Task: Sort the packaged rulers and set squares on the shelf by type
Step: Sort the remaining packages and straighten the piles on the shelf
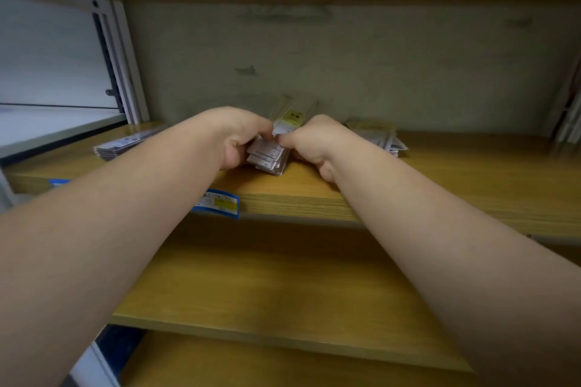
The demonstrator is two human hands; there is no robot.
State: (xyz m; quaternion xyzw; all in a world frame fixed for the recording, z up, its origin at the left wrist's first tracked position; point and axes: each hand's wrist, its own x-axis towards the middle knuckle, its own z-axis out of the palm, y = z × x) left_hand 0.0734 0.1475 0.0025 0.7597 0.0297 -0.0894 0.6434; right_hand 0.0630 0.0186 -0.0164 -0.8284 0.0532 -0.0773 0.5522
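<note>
A stack of packaged rulers (269, 158) in clear sleeves with white labels lies in the middle of the wooden shelf (456, 179), reaching back toward the wall. My left hand (239, 138) grips its near end from the left with curled fingers. From the right, my right hand (314, 143) grips the same stack, thumb tucked low. One sleeve with a yellow label (290, 119) sticks out behind my knuckles. A second pile of packaged rulers (125, 144) lies flat at the left. A third pile of packages (380, 133) sits at the right, partly behind my right wrist.
The grey back wall (345, 66) stands close behind the piles. A blue and yellow price tag (220, 202) hangs on the shelf's front edge. A white metal upright (122, 63) bounds the left side. Another wooden shelf (267, 286) lies below, and a board hangs overhead.
</note>
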